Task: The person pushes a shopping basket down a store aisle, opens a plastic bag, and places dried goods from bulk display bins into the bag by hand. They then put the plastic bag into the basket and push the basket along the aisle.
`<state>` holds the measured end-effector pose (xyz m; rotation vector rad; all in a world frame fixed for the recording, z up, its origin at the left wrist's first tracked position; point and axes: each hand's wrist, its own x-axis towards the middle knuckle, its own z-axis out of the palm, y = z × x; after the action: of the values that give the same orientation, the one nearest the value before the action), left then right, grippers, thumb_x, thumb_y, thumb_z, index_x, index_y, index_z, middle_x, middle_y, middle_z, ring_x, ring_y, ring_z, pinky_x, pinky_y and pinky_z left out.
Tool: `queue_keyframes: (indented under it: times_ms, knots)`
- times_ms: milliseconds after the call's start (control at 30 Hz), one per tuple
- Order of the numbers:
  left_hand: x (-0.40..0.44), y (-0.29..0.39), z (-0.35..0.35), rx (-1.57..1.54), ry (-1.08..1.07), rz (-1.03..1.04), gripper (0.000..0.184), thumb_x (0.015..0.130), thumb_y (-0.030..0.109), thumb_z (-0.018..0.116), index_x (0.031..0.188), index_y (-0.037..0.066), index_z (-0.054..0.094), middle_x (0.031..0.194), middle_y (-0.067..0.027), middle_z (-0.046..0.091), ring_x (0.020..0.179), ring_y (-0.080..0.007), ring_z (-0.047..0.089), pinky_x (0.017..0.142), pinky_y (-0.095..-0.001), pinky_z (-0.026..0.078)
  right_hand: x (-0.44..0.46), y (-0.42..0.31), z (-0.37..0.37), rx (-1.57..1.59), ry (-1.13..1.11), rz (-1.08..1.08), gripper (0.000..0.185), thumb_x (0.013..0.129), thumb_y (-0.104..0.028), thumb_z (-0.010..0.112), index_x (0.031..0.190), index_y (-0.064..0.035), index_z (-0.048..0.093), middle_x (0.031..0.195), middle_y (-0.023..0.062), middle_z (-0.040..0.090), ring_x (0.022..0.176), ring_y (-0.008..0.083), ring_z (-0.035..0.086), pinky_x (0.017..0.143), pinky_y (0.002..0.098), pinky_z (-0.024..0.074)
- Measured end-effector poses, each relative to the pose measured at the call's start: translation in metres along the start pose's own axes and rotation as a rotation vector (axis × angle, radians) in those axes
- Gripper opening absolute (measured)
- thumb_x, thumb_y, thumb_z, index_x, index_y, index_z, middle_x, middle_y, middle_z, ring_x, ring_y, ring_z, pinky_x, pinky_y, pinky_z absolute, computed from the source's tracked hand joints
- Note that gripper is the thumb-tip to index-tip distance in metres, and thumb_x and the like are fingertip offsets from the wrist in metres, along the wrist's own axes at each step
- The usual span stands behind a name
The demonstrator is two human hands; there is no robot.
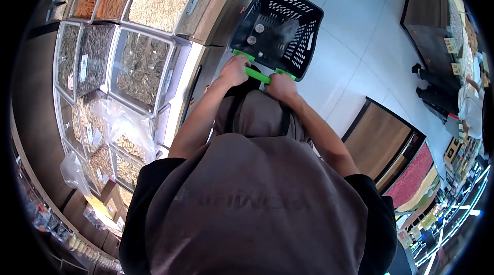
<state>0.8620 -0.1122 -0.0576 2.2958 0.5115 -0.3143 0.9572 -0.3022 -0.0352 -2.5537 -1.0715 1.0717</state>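
Observation:
A black perforated shopping basket [311, 10] is in front of me at the top middle, over the pale floor. My left hand [235, 72] is closed around the left end of its green handle [257, 75]. Around the right end of the same handle, the fingers of my right hand [282, 87] are wrapped. Inside the basket lie a few small round items [259, 28] and something like a clear plastic bag [287, 30]. What the round items are, I cannot make out. My body hides whatever is under the handle.
Along my left run clear bins [141, 66] of dried goods, with a plastic bag [126, 120] over some. At right stands a wood-panelled display [381, 138] topped with reddish goods. Beyond it a person [468, 105] is beside more shelving. Tiled floor [355, 33] lies between.

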Motion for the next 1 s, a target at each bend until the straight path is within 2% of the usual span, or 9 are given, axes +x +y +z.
queue_keyframes:
  times_ms: [200, 300, 467, 533, 733, 867, 900, 967, 1000]
  knots:
    - [0.066, -0.008, -0.022, -0.102, 0.054, 0.239, 0.019, 0.064, -0.002, 0.063, 0.082, 0.000, 0.065, 0.096, -0.0188, 0.064, 0.097, -0.0390, 0.061, 0.083, -0.0435, 0.049, 0.041, 0.003, -0.033, 0.101, 0.053, 0.108, 0.031, 0.083, -0.034, 0.063, 0.091, -0.0068, 0.074, 0.092, 0.0227, 0.070, 0.088, 0.0396, 0.068, 0.083, 0.0469, 0.0552]
    - [0.088, -0.002, -0.034, -0.098, -0.038, 0.141, 0.018, 0.064, 0.001, 0.063, 0.082, -0.001, 0.064, 0.094, -0.0201, 0.064, 0.095, -0.0408, 0.061, 0.080, -0.0456, 0.050, 0.054, 0.006, -0.047, 0.125, 0.091, 0.135, 0.032, 0.082, -0.036, 0.063, 0.091, -0.0067, 0.075, 0.091, 0.0244, 0.070, 0.089, 0.0404, 0.068, 0.083, 0.0472, 0.0552]
    - [0.119, 0.008, -0.050, 0.024, -0.121, 0.116, 0.019, 0.069, 0.008, 0.066, 0.087, 0.001, 0.066, 0.100, -0.0209, 0.066, 0.098, -0.0392, 0.063, 0.082, -0.0466, 0.051, 0.074, 0.018, -0.061, 0.090, 0.094, 0.125, 0.035, 0.081, -0.035, 0.063, 0.092, -0.0046, 0.075, 0.093, 0.0246, 0.070, 0.091, 0.0410, 0.069, 0.084, 0.0483, 0.0554]
    - [0.132, 0.011, -0.052, 0.028, -0.155, 0.123, 0.021, 0.069, 0.009, 0.066, 0.089, 0.001, 0.066, 0.100, -0.0211, 0.066, 0.099, -0.0393, 0.063, 0.082, -0.0468, 0.050, 0.079, 0.021, -0.068, 0.058, 0.155, 0.111, 0.037, 0.083, -0.036, 0.061, 0.089, -0.0013, 0.074, 0.086, 0.0241, 0.070, 0.085, 0.0404, 0.069, 0.083, 0.0464, 0.0555]
    - [0.156, 0.015, -0.054, 0.008, -0.153, 0.091, 0.020, 0.067, 0.009, 0.067, 0.084, -0.001, 0.063, 0.099, -0.0223, 0.066, 0.095, -0.0410, 0.063, 0.080, -0.0478, 0.051, 0.104, 0.036, -0.087, 0.047, 0.089, 0.101, 0.035, 0.084, -0.034, 0.059, 0.086, -0.0022, 0.073, 0.083, 0.0239, 0.069, 0.083, 0.0415, 0.068, 0.080, 0.0486, 0.0557]
    - [0.167, 0.017, -0.052, 0.008, -0.094, 0.029, 0.020, 0.067, 0.010, 0.067, 0.084, 0.000, 0.064, 0.097, -0.0214, 0.066, 0.093, -0.0401, 0.064, 0.079, -0.0474, 0.051, 0.118, 0.047, -0.088, 0.089, 0.052, 0.055, 0.035, 0.084, -0.034, 0.060, 0.089, -0.0018, 0.072, 0.087, 0.0256, 0.069, 0.086, 0.0422, 0.067, 0.081, 0.0496, 0.0543]
    - [0.175, 0.007, -0.049, 0.015, -0.130, 0.027, 0.020, 0.068, 0.010, 0.066, 0.085, 0.000, 0.065, 0.095, -0.0217, 0.065, 0.093, -0.0402, 0.064, 0.078, -0.0471, 0.051, 0.124, 0.045, -0.097, 0.144, -0.060, 0.051, 0.037, 0.081, -0.033, 0.062, 0.094, 0.0001, 0.073, 0.095, 0.0281, 0.068, 0.092, 0.0437, 0.067, 0.087, 0.0494, 0.0532]
    - [0.183, 0.010, -0.064, 0.028, -0.139, 0.010, 0.019, 0.068, 0.009, 0.065, 0.086, 0.001, 0.066, 0.093, -0.0219, 0.065, 0.093, -0.0404, 0.064, 0.078, -0.0468, 0.051, 0.134, 0.041, -0.108, 0.166, -0.086, 0.004, 0.038, 0.081, -0.033, 0.062, 0.094, 0.0007, 0.072, 0.094, 0.0285, 0.068, 0.092, 0.0443, 0.067, 0.087, 0.0495, 0.0529]
    - [0.182, 0.027, -0.084, 0.061, -0.223, -0.051, 0.023, 0.071, 0.010, 0.065, 0.094, 0.006, 0.068, 0.102, -0.0204, 0.065, 0.101, -0.0390, 0.063, 0.084, -0.0461, 0.051, 0.137, 0.040, -0.115, 0.195, -0.104, -0.016, 0.038, 0.081, -0.033, 0.062, 0.094, 0.0013, 0.072, 0.094, 0.0289, 0.068, 0.092, 0.0448, 0.066, 0.087, 0.0497, 0.0526]
